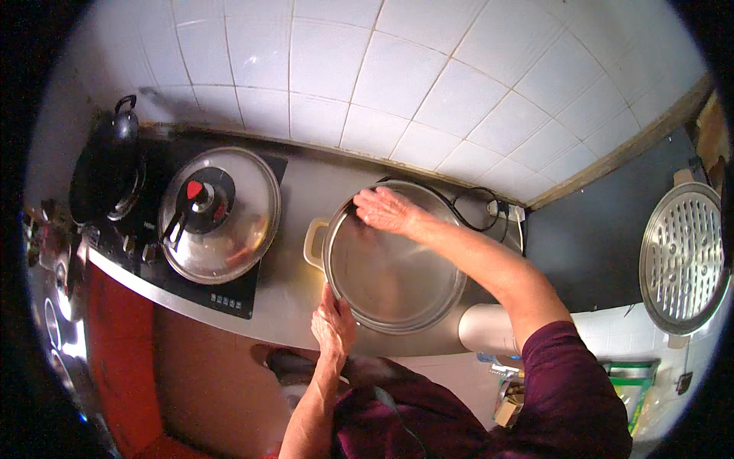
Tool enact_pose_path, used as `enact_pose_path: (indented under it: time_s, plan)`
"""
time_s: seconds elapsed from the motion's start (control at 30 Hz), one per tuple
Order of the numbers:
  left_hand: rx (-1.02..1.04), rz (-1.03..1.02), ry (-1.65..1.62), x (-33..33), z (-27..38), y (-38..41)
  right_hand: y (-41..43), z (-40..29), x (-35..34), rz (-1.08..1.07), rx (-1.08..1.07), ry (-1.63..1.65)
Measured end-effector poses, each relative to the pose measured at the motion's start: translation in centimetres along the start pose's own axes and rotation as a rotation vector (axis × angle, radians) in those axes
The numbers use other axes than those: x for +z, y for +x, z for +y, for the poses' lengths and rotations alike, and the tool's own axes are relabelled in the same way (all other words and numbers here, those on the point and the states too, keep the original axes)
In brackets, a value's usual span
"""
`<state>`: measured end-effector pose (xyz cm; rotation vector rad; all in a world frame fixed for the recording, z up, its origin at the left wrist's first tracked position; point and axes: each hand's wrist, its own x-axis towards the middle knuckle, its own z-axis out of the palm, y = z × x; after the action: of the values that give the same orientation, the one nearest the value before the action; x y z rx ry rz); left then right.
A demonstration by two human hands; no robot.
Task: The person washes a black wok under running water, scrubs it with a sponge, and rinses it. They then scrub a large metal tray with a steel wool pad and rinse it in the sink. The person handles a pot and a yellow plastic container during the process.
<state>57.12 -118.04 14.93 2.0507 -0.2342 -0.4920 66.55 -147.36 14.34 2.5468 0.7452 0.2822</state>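
A wide round metal pot [401, 269] with a cream side handle [312, 243] stands on the steel counter [292, 292], and its inside shows. My left hand [335, 324] grips the near left part of its rim. At the far left part of the same rim is my right hand [381, 209], its fingers bent over the inner wall; whether a cloth or anything else is under them cannot be seen. To the left, a domed steel lid [246, 229] with a black and red knob lies over the black cooktop [235, 295].
A black pan [94, 172] is at the far left of the cooktop. Behind the pot, a black cable [467, 221] runs to a socket strip [507, 211]. A pale cylindrical container [486, 328] stands near my right arm. A slotted steamer tray [682, 258] is on the right.
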Motion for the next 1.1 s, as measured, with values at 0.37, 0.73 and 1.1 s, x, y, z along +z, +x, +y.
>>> enact_pose_path:
  time_s: [0.37,0.73,1.1]
  plan:
    - [-0.017,0.051,-0.129,0.6,-0.1,0.3,-15.1,1.5,-1.7,-0.446,-0.073,-0.108]
    - [-0.050,0.031,-0.266,0.9,-0.9,0.4,-13.4,-8.9,-11.2,-0.916,0.278,0.656]
    - [0.010,0.030,-0.159,0.5,-0.8,0.5,-8.8,-2.4,-3.5,-0.436,0.242,0.308]
